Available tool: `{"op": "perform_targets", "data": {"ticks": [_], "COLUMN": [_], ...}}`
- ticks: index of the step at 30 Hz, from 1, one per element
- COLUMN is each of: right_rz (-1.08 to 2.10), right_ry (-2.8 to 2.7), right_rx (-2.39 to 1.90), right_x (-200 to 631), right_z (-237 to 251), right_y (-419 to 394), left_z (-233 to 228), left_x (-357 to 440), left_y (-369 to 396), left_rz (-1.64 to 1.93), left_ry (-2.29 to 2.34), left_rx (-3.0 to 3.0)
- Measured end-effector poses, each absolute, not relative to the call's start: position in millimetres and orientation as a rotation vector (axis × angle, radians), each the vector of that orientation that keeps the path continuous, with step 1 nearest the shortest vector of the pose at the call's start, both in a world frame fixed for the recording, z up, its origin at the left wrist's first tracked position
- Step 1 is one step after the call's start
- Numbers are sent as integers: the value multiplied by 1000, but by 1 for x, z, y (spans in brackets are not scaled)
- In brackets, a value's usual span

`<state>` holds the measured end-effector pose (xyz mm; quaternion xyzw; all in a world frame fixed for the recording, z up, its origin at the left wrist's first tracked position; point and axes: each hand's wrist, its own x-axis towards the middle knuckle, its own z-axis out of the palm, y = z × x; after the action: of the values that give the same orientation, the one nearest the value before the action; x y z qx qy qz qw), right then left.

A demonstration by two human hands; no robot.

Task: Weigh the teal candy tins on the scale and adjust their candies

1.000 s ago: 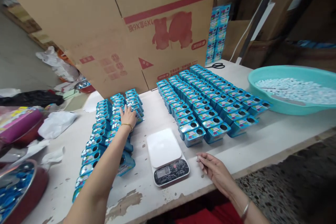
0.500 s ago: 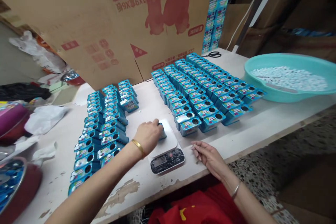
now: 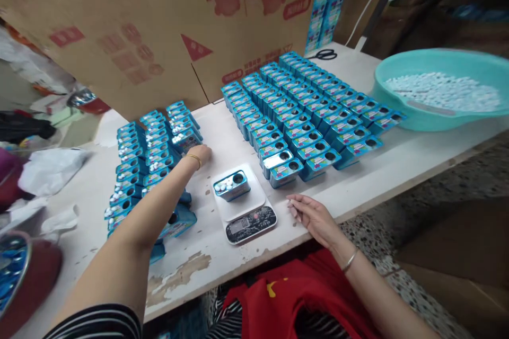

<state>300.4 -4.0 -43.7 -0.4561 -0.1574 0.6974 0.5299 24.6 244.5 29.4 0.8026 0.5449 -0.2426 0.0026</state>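
My left hand (image 3: 203, 155) reaches down to the table beside the left group of blue tins (image 3: 185, 140). Its fingertips are hidden behind the hand, so what they touch does not show. A blue tin (image 3: 234, 190) with white pellets (image 3: 226, 186) at one end and a dark round hole at the other rests on a white kitchen scale (image 3: 254, 224). Neither hand touches it. My right hand (image 3: 312, 217) is at the table's front edge, right of the scale, with thumb and fingers pinched together. Whatever is in the pinch is too small to name.
Rows of blue tins (image 3: 310, 137) stand right of the scale. At the far right a turquoise basin (image 3: 431, 123) holds many white pellets. Behind are black scissors (image 3: 326, 54) and a large cardboard box (image 3: 159, 21). A red bowl (image 3: 43, 270) stands at the left edge.
My left hand has let go of the tin on the scale and moved left and away from me to the table by the left tins. My right hand keeps its pinch. The view has tilted down.
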Motion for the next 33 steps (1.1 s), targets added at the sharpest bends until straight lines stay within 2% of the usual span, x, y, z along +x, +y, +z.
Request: {"op": "perform_targets", "data": {"ticks": [4, 7, 10, 13, 14, 16, 17, 19, 22, 25, 28, 30, 33], "right_rz": [1660, 1651, 1629, 1646, 1676, 1768, 1820, 1902, 1943, 1949, 1928, 1881, 1756], "right_ry": [-373, -375, -340, -264, -238, -193, -171, -128, -136, -189, -252, -417, -776], "right_rx": [-1112, -1131, -1150, -1124, -1097, -1020, -974, -888, -839, -892, -990, -1056, -1149], "right_x": [301, 301, 298, 291, 287, 276, 270, 258, 246, 247, 255, 260, 261], "right_z": [-42, -41, -37, -23, -17, -1, 6, 19, 29, 30, 29, 33, 46], "right_y": [-5, -4, -4, -7, -9, -13, -16, -21, -33, -46, -50, -43, -19], "left_z": [12, 18, 44, 89, 105, 129, 135, 136, 114, 88, 70, 60, 50], "left_x": [23, 21, 22, 31, 37, 55, 66, 88, 105, 91, 62, 45, 36], "left_y": [247, 246, 238, 204, 185, 138, 112, 66, 21, 9, 9, 10, 11], "left_rz": [-788, -720, -571, -307, -189, 280, 367, 334, 247, 549, 887, 872, 718], "left_ry": [1710, 1723, 1753, 1718, 1644, 1239, 1059, 807, 669, 901, 1433, 1702, 1798], "left_rx": [2502, 2519, 2561, 2650, 2691, 2734, 2739, 2824, 2937, 2860, 2731, 2690, 2707]}}
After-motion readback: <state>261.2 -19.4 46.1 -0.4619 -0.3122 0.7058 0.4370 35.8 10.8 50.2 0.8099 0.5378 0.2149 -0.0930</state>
